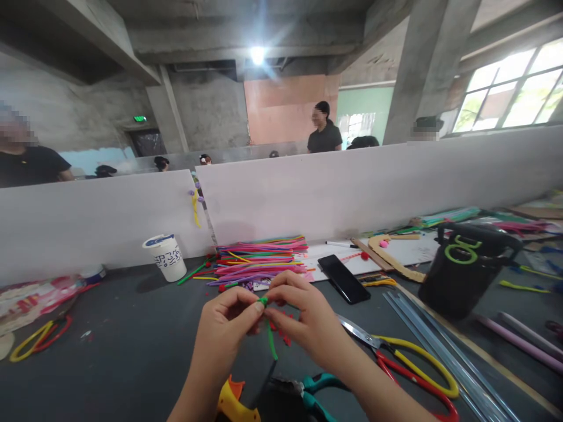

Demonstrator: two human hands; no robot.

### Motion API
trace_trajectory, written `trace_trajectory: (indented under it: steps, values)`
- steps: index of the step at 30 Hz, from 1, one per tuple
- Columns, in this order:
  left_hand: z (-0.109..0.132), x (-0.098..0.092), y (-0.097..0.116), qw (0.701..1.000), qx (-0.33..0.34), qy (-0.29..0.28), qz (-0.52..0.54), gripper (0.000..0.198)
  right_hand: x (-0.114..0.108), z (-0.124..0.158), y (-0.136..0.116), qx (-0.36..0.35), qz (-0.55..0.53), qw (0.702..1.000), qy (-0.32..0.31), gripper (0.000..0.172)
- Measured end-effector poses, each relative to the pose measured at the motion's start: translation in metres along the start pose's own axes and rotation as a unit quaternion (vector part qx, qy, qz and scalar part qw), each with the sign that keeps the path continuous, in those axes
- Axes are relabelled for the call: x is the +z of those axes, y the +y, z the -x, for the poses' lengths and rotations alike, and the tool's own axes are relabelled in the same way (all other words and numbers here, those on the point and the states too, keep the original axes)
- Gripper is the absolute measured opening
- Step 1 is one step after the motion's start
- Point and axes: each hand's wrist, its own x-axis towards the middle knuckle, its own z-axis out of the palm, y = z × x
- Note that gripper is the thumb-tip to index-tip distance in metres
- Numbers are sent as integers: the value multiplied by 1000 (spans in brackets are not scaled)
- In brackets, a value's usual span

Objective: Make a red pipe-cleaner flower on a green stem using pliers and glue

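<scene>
Head view, left hand: the left hand (226, 319) is curled nearly closed, thumb and forefinger pinching the bunched top of a green pipe cleaner (272, 343).
Right hand: the right hand (308, 310) has its fingers bent and thumb and fingertips drawn close, gripping the same bunched part from the other side.
Green pipe cleaner: one, held up between the hands above the tabletop (123, 351), its tail hanging below the fingers.
Red pieces: several small red pieces (287, 340) behind the right hand, partly hidden, number unclear.
Scissors: two pairs, both with red and yellow handles; the near scissors (379, 346) lie beside the right forearm, the far scissors (41, 341) at the left.
Pliers: one teal-handled pair of pliers (314, 382), between the forearms.
Yellow tool: one yellow tool (235, 401), cut off by the lower edge.
Pipe cleaner pile: one multicoloured pile (264, 261) beyond the hands, too many strands to count.
Phone: one black phone (343, 278), right of the pile.
Drinkware: one white cup (167, 258), one black tumbler (461, 275).
</scene>
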Motion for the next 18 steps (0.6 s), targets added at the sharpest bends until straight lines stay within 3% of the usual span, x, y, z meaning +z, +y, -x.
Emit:
trace_trajectory:
  steps: [4, 8, 10, 13, 15, 18]
  values:
    - [2, 2, -1, 989, 60, 46, -128, 9, 8, 1, 4, 3, 34, 999, -12, 12]
    - [2, 3, -3, 982, 74, 57, -167, 8, 8, 1, 7, -2, 69, 997, -20, 12]
    - [-1, 1, -1, 989, 49, 49, -134, 8, 6, 1, 9, -32, 79, 996, -34, 12]
    - [-5, -3, 0, 999, -36, 14, 6, 10, 4, 1, 10, -88, 96, 990, -47, 15]
    - [-7, -5, 0, 992, -90, -13, 85, 11, 4, 2, 10, -119, 112, 985, -45, 11]
    - [-8, -5, -2, 985, -123, -29, 121, 14, 3, 3, 7, -193, 166, 967, -34, 12]
